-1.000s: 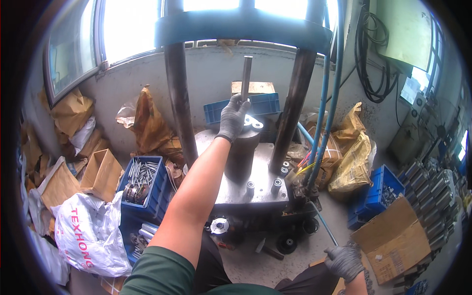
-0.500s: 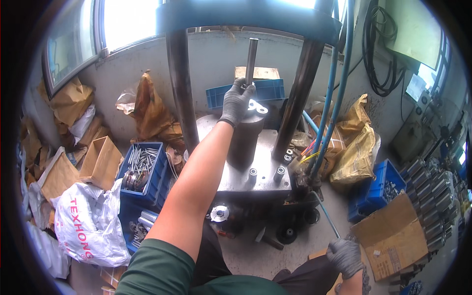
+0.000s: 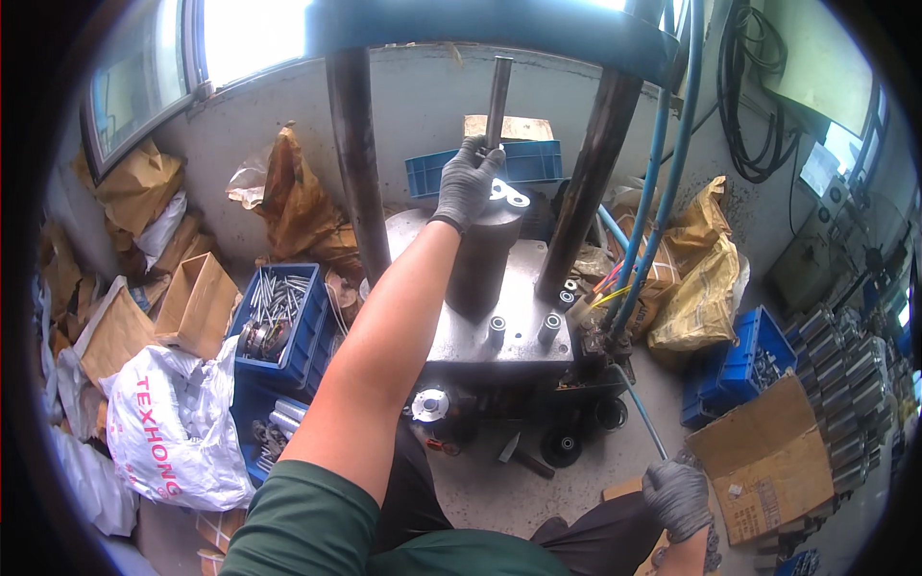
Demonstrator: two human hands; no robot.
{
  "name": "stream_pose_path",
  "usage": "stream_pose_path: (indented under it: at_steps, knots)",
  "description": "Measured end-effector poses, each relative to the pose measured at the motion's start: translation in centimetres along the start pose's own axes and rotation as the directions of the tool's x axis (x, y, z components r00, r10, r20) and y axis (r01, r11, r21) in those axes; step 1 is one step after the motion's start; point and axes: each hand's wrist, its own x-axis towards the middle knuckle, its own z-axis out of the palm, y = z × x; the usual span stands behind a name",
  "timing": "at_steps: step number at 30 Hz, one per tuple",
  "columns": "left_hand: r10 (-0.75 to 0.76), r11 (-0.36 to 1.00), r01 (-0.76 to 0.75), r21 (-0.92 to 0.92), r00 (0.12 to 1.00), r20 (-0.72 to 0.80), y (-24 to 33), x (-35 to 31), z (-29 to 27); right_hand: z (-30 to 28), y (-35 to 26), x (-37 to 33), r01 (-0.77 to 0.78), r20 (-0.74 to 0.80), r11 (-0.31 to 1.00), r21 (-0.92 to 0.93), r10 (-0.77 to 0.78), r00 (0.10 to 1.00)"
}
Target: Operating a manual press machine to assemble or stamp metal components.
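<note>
My left hand (image 3: 468, 184), in a grey knit glove, is closed around the lower part of a metal rod (image 3: 498, 91). The rod stands nearly upright over a dark steel cylinder (image 3: 487, 264) on the press's metal plate (image 3: 451, 344). Beside my fingers, a pale metal link with round holes (image 3: 517, 200) sits on the cylinder top; the rod's lower end is hidden by my hand. At the lower right, my gloved right hand (image 3: 677, 501) is wrapped round the end of a thin lever (image 3: 641, 413) that runs up to the press's right side.
Dark columns (image 3: 355, 163) flank the cylinder under a blue crossbeam (image 3: 480, 24). Blue hoses (image 3: 657, 182) run down the right. Blue bins (image 3: 288, 360) with metal parts and a white sack (image 3: 178, 422) stand left. A hammer (image 3: 528, 461) lies on the floor; flattened cardboard (image 3: 764, 461) lies right.
The view has shifted slightly, so the press and bins sit a little higher in the picture. My left hand keeps its hold on the rod, my right hand on the lever.
</note>
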Motion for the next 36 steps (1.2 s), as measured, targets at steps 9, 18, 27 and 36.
stream_pose_path:
  at_steps: [9,18,27,36]
  knots:
    - [0.020,1.000,-0.020,0.014,1.000,0.002,0.3,-0.3,0.0,-0.1,-0.1,0.1,-0.017,-0.001,1.000,0.007,0.017,1.000]
    - [0.136,0.970,-0.133,0.203,0.991,-0.002,-0.4,-0.3,-0.6,-0.5,-0.2,0.0,-0.016,-0.001,0.998,0.064,0.016,1.000]
    - [0.135,0.970,-0.134,0.204,0.991,0.009,0.1,-0.3,-0.3,-2.1,-0.3,0.6,0.153,-0.344,0.953,0.262,-0.056,0.937]
    - [0.017,0.983,-0.022,0.181,0.999,0.030,0.3,-0.5,-1.2,-9.6,0.2,12.4,0.273,-0.775,0.949,0.156,-0.053,0.630]
